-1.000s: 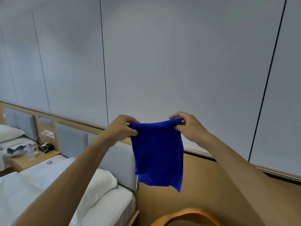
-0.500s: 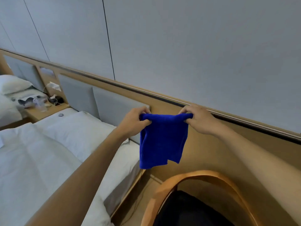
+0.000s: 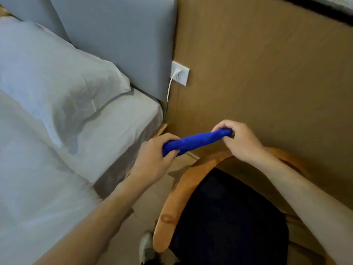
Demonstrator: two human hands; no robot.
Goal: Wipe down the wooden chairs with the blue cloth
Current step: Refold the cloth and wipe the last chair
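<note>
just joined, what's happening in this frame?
A person is holding a blue cloth bunched into a roll between both hands: the left hand grips one end, the right hand grips the other. The cloth is in the air above the curved wooden back of a chair with a dark seat, not touching it, so wiping has not begun. The chair stands by a wood-panelled wall, with a bed and white pillow to the left.
</note>
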